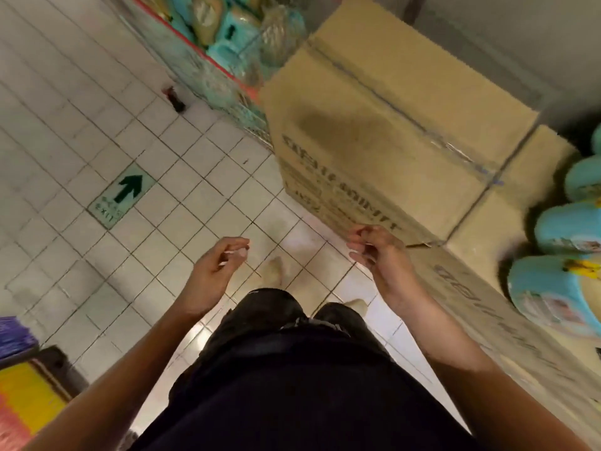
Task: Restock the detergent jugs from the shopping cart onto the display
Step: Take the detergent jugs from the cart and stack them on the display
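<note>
Left hand and right hand are both empty, fingers loosely curled and holding nothing. They hang in front of the body over the tiled floor. The right one is just beside the lower corner of the big box, but I can't tell if it's actually touching it.

The jugs to be restocked are the teal ones piled in the wire cart up ahead, a bit left of the box. The display is off to the right. It looks like a base of cartons with a row of stocked jugs lying on top, and the big box sits on the same stack.

My read is that this is the between-trips bit: nothing in hand, body facing the gap between cart and display, so the step in hand is going back to the cart for another jug.

The next move calls for a step or a lean forward, since the cart is well out of arm's reach from here. Then it's a reach over the cart's red rim and a grab by the handle. These look heavy and awkward, so probably one per hand at most. The box crowds the right side, so swinging a jug round it to the display needs some care.
</note>
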Demonstrator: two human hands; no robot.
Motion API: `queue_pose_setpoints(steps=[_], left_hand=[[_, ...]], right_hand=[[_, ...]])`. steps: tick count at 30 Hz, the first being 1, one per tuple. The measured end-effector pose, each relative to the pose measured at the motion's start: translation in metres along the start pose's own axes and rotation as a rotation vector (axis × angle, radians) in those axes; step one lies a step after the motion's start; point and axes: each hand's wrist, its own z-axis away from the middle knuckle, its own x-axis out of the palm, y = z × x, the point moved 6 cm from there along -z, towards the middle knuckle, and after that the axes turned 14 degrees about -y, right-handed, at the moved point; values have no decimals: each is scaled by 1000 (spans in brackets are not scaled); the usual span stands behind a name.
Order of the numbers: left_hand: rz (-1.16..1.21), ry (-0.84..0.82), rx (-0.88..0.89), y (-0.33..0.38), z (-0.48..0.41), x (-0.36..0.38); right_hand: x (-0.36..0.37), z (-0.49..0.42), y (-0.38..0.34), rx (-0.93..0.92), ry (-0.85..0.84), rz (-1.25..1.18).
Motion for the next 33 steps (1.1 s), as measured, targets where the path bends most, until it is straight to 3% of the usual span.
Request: queue_pose_setpoints(steps=[9, 22, 33], left_hand=[[192, 221, -46, -52, 17, -150], [276, 375, 104, 0, -70, -299], [264, 449, -64, 12, -148, -422]], right_hand=[[165, -83, -14, 42, -148, 224], [249, -200, -70, 141, -182, 405], [395, -368, -159, 178, -363, 448]])
